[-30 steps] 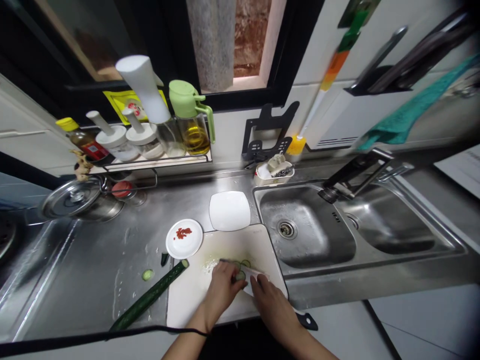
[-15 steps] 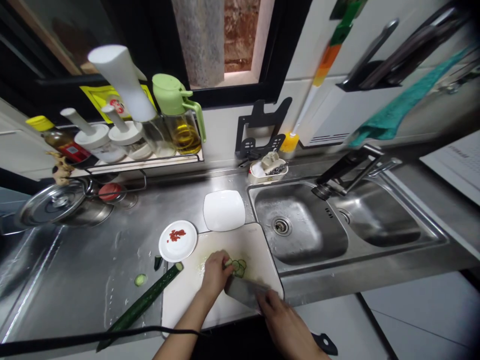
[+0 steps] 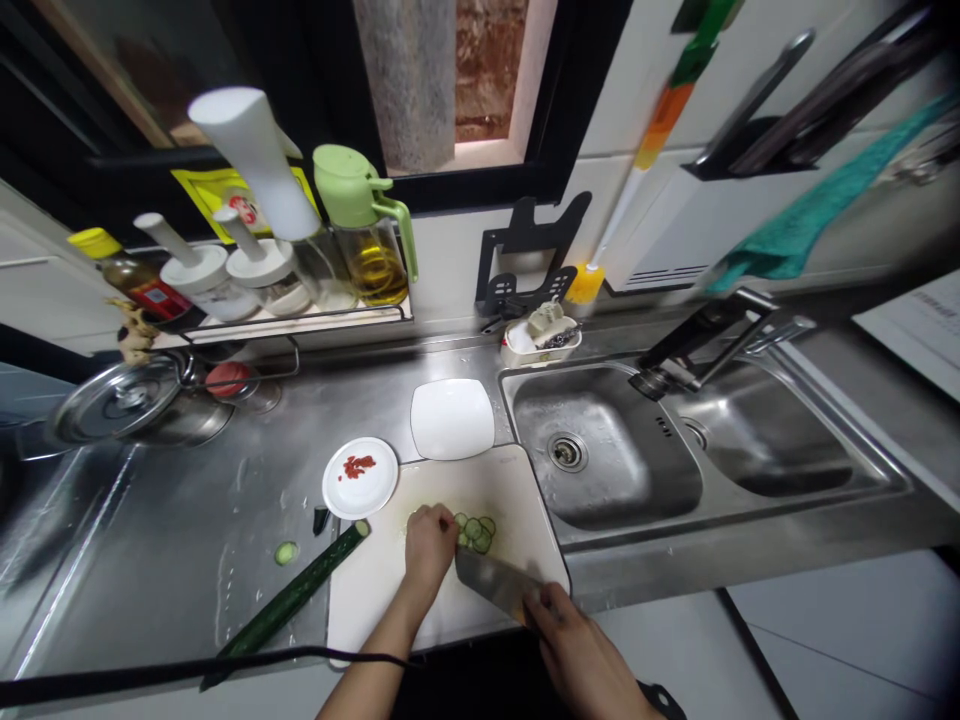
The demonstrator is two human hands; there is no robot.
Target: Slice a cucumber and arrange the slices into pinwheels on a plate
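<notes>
My right hand (image 3: pixel 562 625) is wrapped around the handle of a broad-bladed kitchen knife (image 3: pixel 491 582), its blade low over the white cutting board (image 3: pixel 375 600). My left hand (image 3: pixel 430 548) is closed with fingers curled on the board, on a piece of cucumber that the fingers mostly hide. Several thin cucumber slices (image 3: pixel 477 532) lie overlapping just right of the left fingertips, beside the blade's tip. A long cut cucumber (image 3: pixel 300 595) rests with its cut end on the board's left edge. Left of it are a cucumber end (image 3: pixel 320 520) and a pale round slice (image 3: pixel 286 553).
A round white plate (image 3: pixel 375 490) with chopped red bits overlaps the board's upper left corner. Behind the board is a square white plate (image 3: pixel 452 420). The double sink (image 3: pixel 607 500) is to the right. A black cable (image 3: pixel 300 652) crosses the lower left; a seasoning rack (image 3: pixel 337 318) stands behind.
The knife blade has shifted slightly away from the left fingers. More of the cucumber slices show, a little more spread out. The whole view has shifted slightly.
</notes>
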